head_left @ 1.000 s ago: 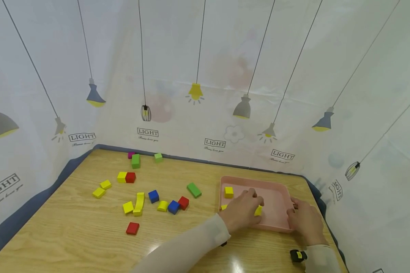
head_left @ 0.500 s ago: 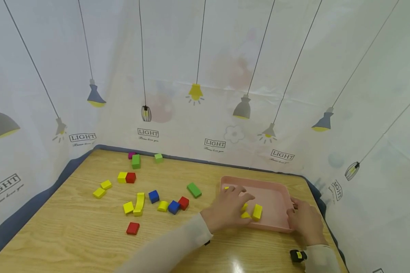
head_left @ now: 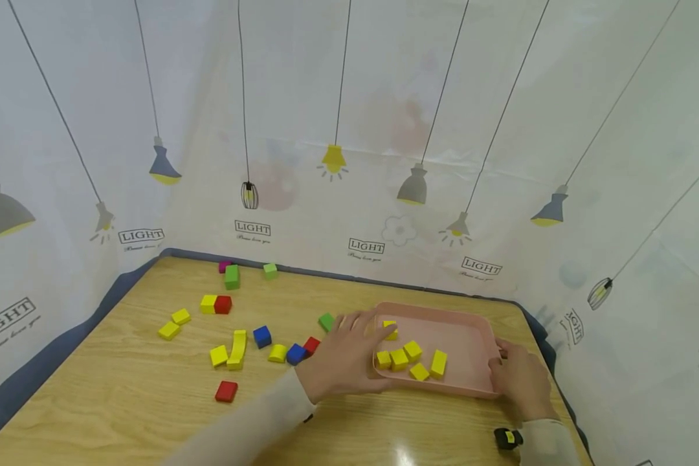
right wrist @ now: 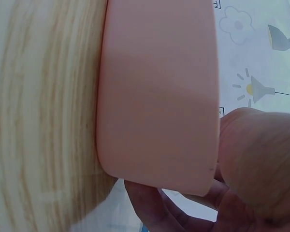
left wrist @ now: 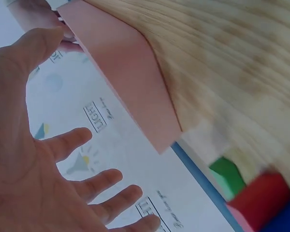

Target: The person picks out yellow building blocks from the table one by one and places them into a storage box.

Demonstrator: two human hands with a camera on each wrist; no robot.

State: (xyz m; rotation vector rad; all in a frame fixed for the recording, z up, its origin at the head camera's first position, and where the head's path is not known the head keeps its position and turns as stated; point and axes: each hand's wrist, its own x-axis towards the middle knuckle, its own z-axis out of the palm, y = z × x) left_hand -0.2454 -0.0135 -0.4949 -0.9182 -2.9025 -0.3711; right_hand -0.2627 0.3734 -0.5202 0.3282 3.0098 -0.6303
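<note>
A pink tray [head_left: 468, 346] lies on the right of the table with several yellow blocks [head_left: 412, 351] in its left half. My left hand [head_left: 345, 356], fingers spread and holding nothing, hovers at the tray's left end in the head view. In the left wrist view the palm of this left hand [left wrist: 19, 154] faces the camera beside the tray's outer wall [left wrist: 123, 67]. At the opposite end, my right hand [head_left: 521, 378] grips the tray's right rim. The right wrist view has its fingers [right wrist: 147, 203] around the end of the tray.
Left of the tray lie loose blocks: a green block [head_left: 326, 321] and a red cube [head_left: 311, 345] partly behind the left hand, a blue cube [head_left: 262, 336], a curved yellow block [head_left: 239, 346] and a flat red block [head_left: 226, 391]. A printed curtain [head_left: 303, 213] stands behind the table.
My left hand has drawn leftward from over the tray to its left end, uncovering yellow blocks inside. The right hand and the tray have stayed in place.
</note>
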